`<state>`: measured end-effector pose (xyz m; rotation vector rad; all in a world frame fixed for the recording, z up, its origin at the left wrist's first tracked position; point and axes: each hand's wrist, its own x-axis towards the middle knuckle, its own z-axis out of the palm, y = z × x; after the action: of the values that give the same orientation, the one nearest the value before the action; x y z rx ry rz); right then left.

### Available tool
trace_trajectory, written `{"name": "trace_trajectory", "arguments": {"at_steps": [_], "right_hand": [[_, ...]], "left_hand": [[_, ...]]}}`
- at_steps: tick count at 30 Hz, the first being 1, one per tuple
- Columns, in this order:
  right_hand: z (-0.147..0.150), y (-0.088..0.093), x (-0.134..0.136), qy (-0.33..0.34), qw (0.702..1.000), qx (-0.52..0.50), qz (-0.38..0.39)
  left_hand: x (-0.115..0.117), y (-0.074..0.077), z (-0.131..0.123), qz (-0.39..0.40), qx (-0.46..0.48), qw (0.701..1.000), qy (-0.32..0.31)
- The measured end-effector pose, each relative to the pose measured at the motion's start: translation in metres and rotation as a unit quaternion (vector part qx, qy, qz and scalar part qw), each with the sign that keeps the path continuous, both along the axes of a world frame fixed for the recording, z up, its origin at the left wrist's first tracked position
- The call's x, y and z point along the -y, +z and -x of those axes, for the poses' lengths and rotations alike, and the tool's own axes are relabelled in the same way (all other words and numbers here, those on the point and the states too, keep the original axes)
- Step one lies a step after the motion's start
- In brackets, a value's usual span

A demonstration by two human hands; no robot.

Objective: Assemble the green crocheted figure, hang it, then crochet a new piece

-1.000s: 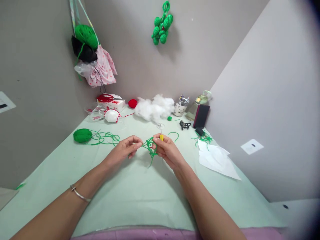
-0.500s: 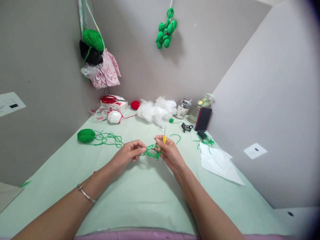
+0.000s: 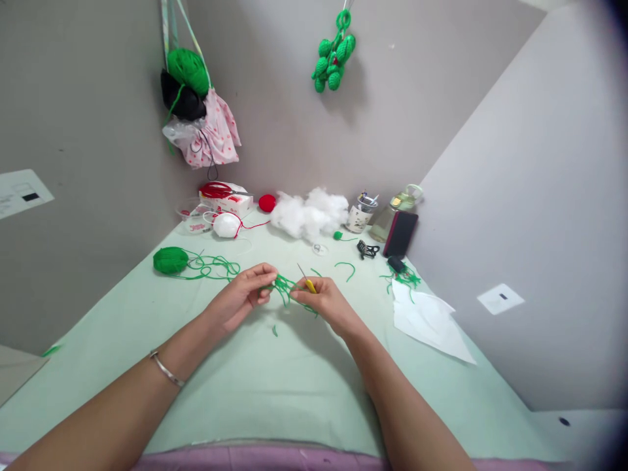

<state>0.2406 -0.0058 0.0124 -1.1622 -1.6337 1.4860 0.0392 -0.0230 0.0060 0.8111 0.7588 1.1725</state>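
Observation:
Between my two hands stretches a loose tangle of green yarn (image 3: 283, 286). My left hand (image 3: 245, 292) pinches one side of it between thumb and fingers. The fingers of my right hand (image 3: 321, 297) are closed on the other side, and the same hand holds a crochet hook (image 3: 311, 285) with a yellow handle, its thin metal shaft tilted up to the left. A short green yarn scrap (image 3: 275, 331) lies on the cloth below the hands. To the left sits a green yarn ball (image 3: 170, 260) with loose loops trailing toward my left hand.
White stuffing (image 3: 309, 214), a red yarn ball (image 3: 267, 203) and a box with red scissors (image 3: 216, 190) line the back. A pen cup (image 3: 360, 214), bottle (image 3: 387, 222), phone (image 3: 401, 234) and black claw clip (image 3: 367, 248) stand at back right. White paper (image 3: 426, 324) lies right.
The crochet hook has swung from upright to leaning left. My right hand has turned over the yarn, and my left hand has shifted slightly left. Small yarn scraps now show on the cloth.

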Motion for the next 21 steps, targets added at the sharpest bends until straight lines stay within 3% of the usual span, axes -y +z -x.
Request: {"name": "trace_trajectory", "arguments": {"at_steps": [6, 9, 14, 21], "right_hand": [[-0.008, -0.005, -0.008, -0.021, 0.999, 0.024, -0.002], [-0.014, -0.003, -0.013, -0.063, 0.998, 0.016, -0.013], [-0.032, 0.007, -0.022, -0.158, 0.985, -0.063, -0.025], [-0.044, 0.011, -0.029, -0.141, 0.976, -0.162, 0.038]], "left_hand": [[-0.013, 0.006, 0.023, -0.009, 0.117, 0.986, 0.12], [-0.016, 0.006, 0.031, -0.006, 0.144, 0.978, 0.152], [-0.016, 0.004, 0.032, -0.002, 0.162, 0.973, 0.163], [-0.017, 0.005, 0.033, 0.01, 0.172, 0.974, 0.15]]}}
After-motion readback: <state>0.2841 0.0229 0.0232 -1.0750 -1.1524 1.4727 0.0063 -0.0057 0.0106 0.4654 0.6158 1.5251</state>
